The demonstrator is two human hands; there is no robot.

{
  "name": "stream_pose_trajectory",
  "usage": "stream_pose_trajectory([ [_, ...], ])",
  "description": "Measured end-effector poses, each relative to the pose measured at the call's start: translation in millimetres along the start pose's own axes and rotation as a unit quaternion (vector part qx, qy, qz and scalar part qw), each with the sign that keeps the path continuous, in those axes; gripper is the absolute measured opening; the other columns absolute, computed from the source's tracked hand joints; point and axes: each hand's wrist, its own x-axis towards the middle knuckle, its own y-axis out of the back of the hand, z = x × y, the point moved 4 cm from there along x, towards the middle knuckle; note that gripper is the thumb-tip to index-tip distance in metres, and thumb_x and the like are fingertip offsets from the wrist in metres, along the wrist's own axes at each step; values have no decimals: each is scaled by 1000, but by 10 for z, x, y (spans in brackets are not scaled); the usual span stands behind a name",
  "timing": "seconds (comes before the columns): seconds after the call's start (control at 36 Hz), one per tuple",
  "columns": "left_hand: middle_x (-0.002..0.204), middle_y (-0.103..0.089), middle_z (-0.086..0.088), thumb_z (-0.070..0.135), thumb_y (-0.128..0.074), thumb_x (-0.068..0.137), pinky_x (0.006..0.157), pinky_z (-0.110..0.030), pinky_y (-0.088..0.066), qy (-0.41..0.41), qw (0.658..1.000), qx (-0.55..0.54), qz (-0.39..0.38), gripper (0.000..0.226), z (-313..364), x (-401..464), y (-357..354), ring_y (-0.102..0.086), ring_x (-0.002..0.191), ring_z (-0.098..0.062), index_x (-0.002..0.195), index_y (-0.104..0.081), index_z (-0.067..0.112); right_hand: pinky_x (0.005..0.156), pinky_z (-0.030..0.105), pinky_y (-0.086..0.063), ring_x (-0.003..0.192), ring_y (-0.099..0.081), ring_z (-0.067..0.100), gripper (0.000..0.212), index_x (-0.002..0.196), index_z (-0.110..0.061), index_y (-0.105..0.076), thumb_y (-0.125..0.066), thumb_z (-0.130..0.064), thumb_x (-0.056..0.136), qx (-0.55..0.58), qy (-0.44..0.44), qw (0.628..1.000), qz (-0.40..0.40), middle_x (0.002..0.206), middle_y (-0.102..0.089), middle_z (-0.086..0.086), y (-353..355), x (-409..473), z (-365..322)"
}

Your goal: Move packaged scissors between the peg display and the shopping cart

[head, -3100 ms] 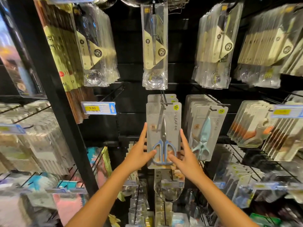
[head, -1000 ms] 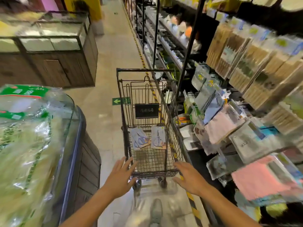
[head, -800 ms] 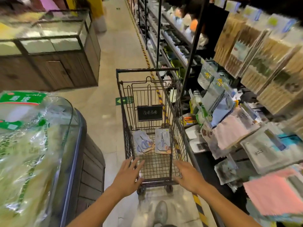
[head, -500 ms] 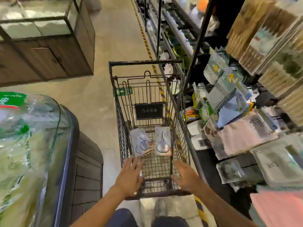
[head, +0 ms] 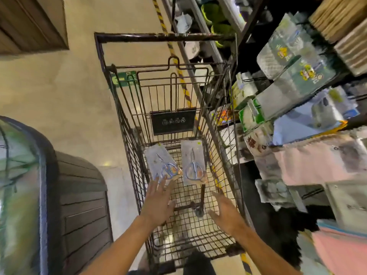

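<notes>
**Both hands now reach down into the cart toward the two scissor packs**

A second ago the hands hovered at the near rim of the shopping cart [head: 127,135]; half a second ago they were level with it. Now both are past the rim and over the wire floor, and the view has tipped steeply downward. I read this as the start of a pick-up: the packs are about to go back toward the peg display, which is out of view here.

The left hand [head: 158,203] has its fingers straight and spread, holding nothing; its fingertips overlap the near edge of the left scissors pack [head: 161,165], though whether they touch it or hang above it cannot be told. The right hand [head: 226,212] is also flat and loosely spread, empty; the right scissors pack [head: 193,163] lies ahead of its fingertips and slightly toward the left hand, apart from it. Both packs lie on the cart floor, side by side, just before the black sign [head: 172,122].

Motion blur smears the hanging goods [head: 297,108] beyond the right hand. The pack printing is unreadable, and the left pack's lower corner is hidden behind the left fingers.
</notes>
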Motion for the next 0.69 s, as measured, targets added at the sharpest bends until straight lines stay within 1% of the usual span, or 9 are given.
stream_pose_trajectory([
  [0.06,170,6,-9,44,-37,106,122,-42,14,7,1000,-2,-12,70,-94,192,-117,13,156,-32,162,-1,22,122,32,-24,148,-27,18,72,157,-21,-24,-59,-40,98,16,-11,1000,-5,159,-34,0,-70,237,48],
  [0.19,170,8,-7,43,-42,105,125,-45,12,10,999,21,-29,74,-279,664,-476,15,156,-31,163,0,24,120,36,-30,147,-28,24,68,157,-18,-23,-55,-38,100,39,-55,998,-16,159,-31,5,-282,859,222],
  [0.28,170,4,-5,37,-51,102,120,-41,16,27,999,13,-34,79,-390,953,-750,17,155,-29,162,-1,27,118,33,-33,142,-36,23,62,154,-13,-29,-54,-36,102,38,-65,996,-37,154,-36,7,-384,1180,323],
  [0.36,170,9,-7,33,-51,102,121,-42,16,31,999,-2,-39,82,-444,1151,-976,21,153,-30,162,5,27,111,36,-41,137,-46,26,66,155,-19,-26,-58,-34,99,53,-83,994,-40,150,-45,8,-507,1508,455],
  [0.44,170,10,-6,38,-45,105,126,-45,9,38,998,-1,-58,79,-450,1317,-1116,15,155,-33,162,6,21,102,37,-48,127,-54,26,68,153,-23,-34,-67,-30,94,111,-78,991,-6,139,-53,5,-630,1837,580],
  [0.53,170,7,1,41,-47,103,128,-47,0,58,994,-35,-85,80,-498,1485,-1282,13,156,-33,162,6,25,96,38,-52,116,-60,28,54,140,-14,-48,-68,-30,93,140,-76,987,17,128,-60,9,-740,2172,730],
  [0.58,166,-17,-2,37,-65,93,127,-48,-9,29,998,-29,-56,86,-525,1571,-1352,-12,154,-42,162,-15,19,90,39,-55,109,-63,22,42,131,-18,-54,-62,-41,97,171,-61,983,37,120,-64,4,-758,2336,731],
  [0.64,147,-53,-15,33,-87,70,116,-45,-21,-5,1000,18,-23,88,-543,1650,-1423,-51,132,-48,146,-51,7,79,27,-57,99,-65,8,34,122,-27,-55,-52,-52,100,205,-61,975,54,109,-65,-9,-769,2468,705],
  [0.69,129,-67,-20,31,-95,58,110,-44,-23,-2,999,44,-12,85,-543,1690,-1443,-64,115,-48,132,-65,2,63,17,-54,89,-67,6,28,113,-26,-56,-50,-51,101,222,-74,970,65,99,-65,-10,-792,2568,693],
])
